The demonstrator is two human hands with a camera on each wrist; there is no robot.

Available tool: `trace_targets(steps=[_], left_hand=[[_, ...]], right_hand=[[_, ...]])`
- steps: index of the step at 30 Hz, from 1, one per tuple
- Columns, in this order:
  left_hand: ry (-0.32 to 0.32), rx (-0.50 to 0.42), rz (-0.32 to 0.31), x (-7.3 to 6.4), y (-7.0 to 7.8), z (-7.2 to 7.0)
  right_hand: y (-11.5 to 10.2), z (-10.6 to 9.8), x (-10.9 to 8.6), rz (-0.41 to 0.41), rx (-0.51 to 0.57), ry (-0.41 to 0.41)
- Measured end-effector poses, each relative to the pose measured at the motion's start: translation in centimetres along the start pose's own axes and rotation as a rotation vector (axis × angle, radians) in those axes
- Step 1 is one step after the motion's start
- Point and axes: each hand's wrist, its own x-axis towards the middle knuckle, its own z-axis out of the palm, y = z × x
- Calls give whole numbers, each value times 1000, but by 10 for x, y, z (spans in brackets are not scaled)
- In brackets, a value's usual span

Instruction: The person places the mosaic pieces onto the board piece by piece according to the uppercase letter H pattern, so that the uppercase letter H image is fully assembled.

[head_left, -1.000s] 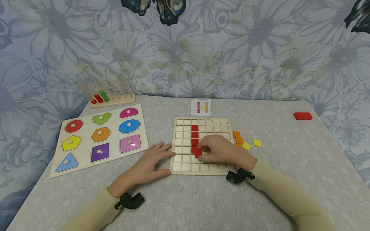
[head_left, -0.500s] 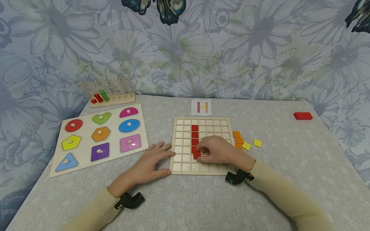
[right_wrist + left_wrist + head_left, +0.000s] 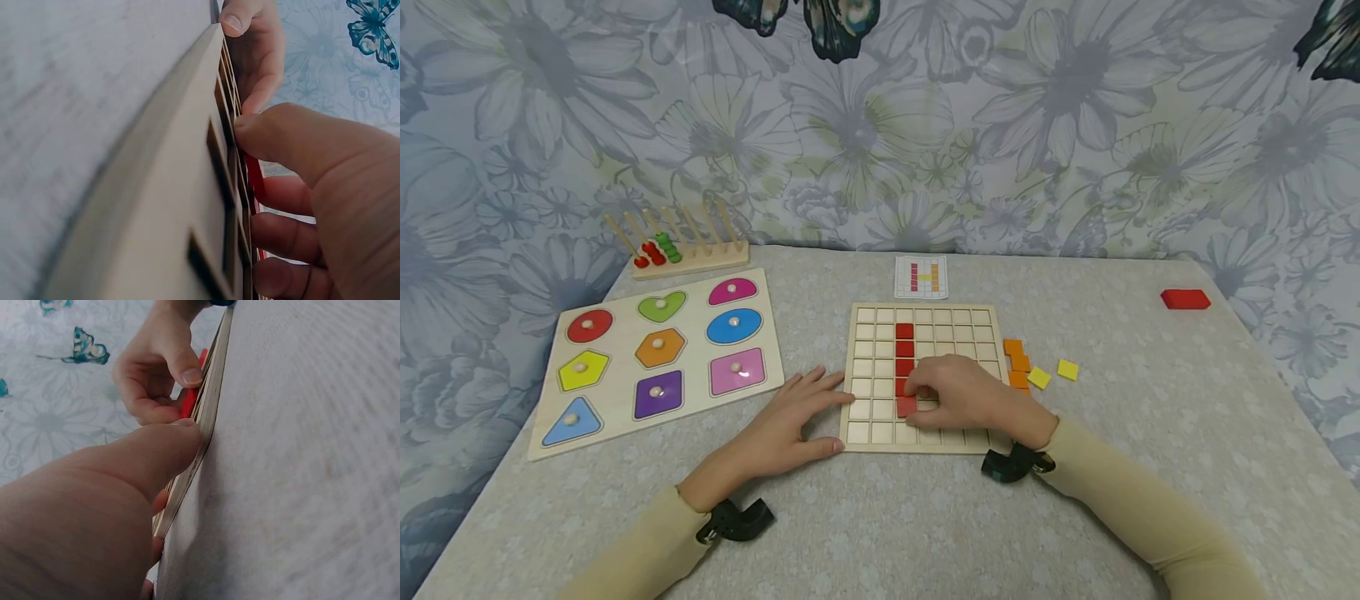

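Note:
A wooden grid board (image 3: 861,433) lies flat at the middle of the table, with a column of red square tiles (image 3: 905,348) set in its cells. My right hand (image 3: 970,393) pinches a red tile (image 3: 906,407) between thumb and fingers at the lower end of that column. The right wrist view shows this tile's red edge (image 3: 254,176) low against the grid, between thumb and index finger. My left hand (image 3: 790,421), fingers spread and fairly straight, touches the board's left edge. In the left wrist view its thumb (image 3: 181,434) lies against the board's side.
Orange tiles (image 3: 1017,362) and two yellow tiles (image 3: 1039,378) lie right of the board. A pattern card (image 3: 921,277) sits behind it. Leftward are a shape puzzle (image 3: 617,367) with knobs and a pegged bead stand (image 3: 692,260). A red block (image 3: 1185,299) lies far right.
My right hand has shifted slightly left and down, bringing the red tile from a skewed position into line below the red column. The left hand has stayed put.

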Motion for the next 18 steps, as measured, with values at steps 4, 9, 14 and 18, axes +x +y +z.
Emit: trace_targets(steps=[4,9,14,18], left_hand=[[2,5,2,0,0,0],[8,8,4,0,-1,0],[7,11,3,0,-1,0],[6,14,2,0,-1,1]], right_hand=[[-1,0,0,2,3,4],[-2,0,0,-9,6,5],[-1,2,0,-9,8,3],[0,2,0,-9,13,6]])
